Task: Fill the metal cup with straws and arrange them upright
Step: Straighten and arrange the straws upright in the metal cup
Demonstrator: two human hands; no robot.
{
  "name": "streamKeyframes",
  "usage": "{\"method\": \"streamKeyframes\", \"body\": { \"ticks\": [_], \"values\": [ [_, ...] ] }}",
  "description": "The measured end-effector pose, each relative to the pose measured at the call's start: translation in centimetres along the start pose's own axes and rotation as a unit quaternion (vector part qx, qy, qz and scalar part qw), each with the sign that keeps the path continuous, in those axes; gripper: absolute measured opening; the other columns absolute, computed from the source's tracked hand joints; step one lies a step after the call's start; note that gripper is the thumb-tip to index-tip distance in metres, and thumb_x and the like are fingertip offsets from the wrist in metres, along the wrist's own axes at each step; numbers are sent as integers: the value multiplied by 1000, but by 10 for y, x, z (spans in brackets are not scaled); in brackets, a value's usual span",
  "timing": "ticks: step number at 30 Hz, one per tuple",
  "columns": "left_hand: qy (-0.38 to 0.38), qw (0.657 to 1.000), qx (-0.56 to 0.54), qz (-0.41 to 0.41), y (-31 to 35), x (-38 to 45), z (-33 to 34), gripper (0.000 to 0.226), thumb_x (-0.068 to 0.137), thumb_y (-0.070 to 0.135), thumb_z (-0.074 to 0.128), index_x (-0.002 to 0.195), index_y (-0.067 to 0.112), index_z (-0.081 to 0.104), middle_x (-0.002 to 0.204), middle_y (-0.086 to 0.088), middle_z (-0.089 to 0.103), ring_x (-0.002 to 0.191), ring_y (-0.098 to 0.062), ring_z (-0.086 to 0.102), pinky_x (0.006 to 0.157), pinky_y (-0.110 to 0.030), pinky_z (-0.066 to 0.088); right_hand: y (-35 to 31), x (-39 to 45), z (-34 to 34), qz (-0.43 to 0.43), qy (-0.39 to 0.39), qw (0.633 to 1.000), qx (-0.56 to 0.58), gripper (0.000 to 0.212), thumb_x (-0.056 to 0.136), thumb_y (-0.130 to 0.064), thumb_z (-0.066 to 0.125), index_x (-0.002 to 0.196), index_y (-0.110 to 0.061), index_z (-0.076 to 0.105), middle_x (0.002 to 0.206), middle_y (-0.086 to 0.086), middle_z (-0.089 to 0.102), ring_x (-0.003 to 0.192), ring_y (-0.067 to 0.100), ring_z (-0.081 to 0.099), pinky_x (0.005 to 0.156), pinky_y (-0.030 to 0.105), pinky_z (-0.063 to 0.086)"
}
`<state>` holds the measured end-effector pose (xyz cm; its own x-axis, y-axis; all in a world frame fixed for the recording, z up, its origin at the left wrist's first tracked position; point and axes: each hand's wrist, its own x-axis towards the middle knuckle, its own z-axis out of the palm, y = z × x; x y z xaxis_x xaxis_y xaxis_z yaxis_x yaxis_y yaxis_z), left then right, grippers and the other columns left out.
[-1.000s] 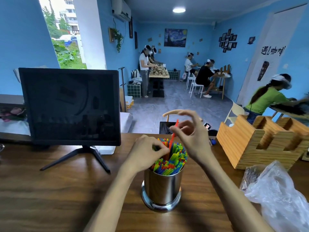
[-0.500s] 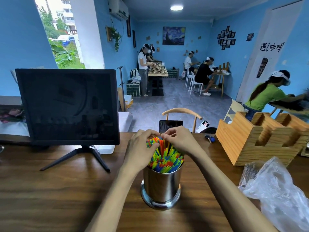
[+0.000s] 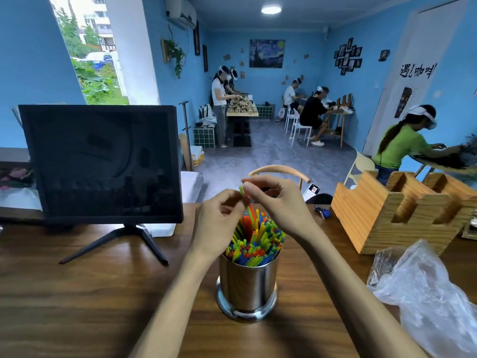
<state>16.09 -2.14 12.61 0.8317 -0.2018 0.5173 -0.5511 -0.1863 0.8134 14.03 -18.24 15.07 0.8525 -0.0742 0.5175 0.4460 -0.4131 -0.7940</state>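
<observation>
Steel cup [image 3: 247, 285] on the bench [image 3: 77, 293] brims with coloured straws [image 3: 255, 241]; my left hand [image 3: 219, 223] and right hand [image 3: 281, 202] both pinch a green straw [image 3: 242, 193] above it.

Looks like a café w/ a service counter to me: POS-type screen [image 3: 100, 164] on my wood table [image 3: 77, 293], wooden organizer [image 3: 382, 215], metal cup [image 3: 247, 288] packed w/ straws [image 3: 255, 239]. Blue walls w/ framed pics [image 3: 347, 59], small tables & white chairs [image 3: 296, 125] in back, ppl seated there.

Silver cup [image 3: 247, 285], multicoloured straws [image 3: 254, 241]
</observation>
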Motion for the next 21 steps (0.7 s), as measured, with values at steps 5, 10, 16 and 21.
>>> {"method": "streamKeyframes", "body": {
  "ticks": [5, 10, 16, 21],
  "values": [
    [76, 988, -129, 38, 8, 3, -3, 14, 96, 28, 66, 109, 22, 63, 92, 2, 78, 89, -17, 75, 80, -43, 62, 17, -13, -1, 23, -80, 996, 8, 18, 101, -24, 64, 113, -17, 76, 103, -1, 78, 101, 15, 72, 93, 37, 56],
    [142, 977, -133, 81, 15, 5, -7, 35, 96, 29, 69, 127, 34, 54, 90, -4, 79, 85, -24, 76, 79, -49, 60, 25, -23, 0, 22, -86, 996, 20, 13, 96, -16, 70, 106, -12, 78, 95, -1, 78, 91, 10, 72, 85, 28, 56],
    [186, 969, -144, 82, 19, 6, -12, 39, 97, 12, 67, 132, 21, 52, 90, -6, 79, 78, -26, 76, 68, -37, 62, 27, -30, -3, 32, -92, 995, 18, 15, 92, -19, 76, 105, -13, 77, 90, 4, 76, 90, 20, 72, 86, 33, 56],
    [224, 956, -184, 38, 23, 7, -16, 29, 92, 8, 73, 113, 23, 59, 81, -2, 78, 74, -25, 75, 62, -31, 60, 28, -32, -4, 43, -45, 996, 58, 18, 88, -22, 77, 104, -13, 77, 94, 3, 78, 91, 20, 74, 83, 33, 60]
  ]
}}
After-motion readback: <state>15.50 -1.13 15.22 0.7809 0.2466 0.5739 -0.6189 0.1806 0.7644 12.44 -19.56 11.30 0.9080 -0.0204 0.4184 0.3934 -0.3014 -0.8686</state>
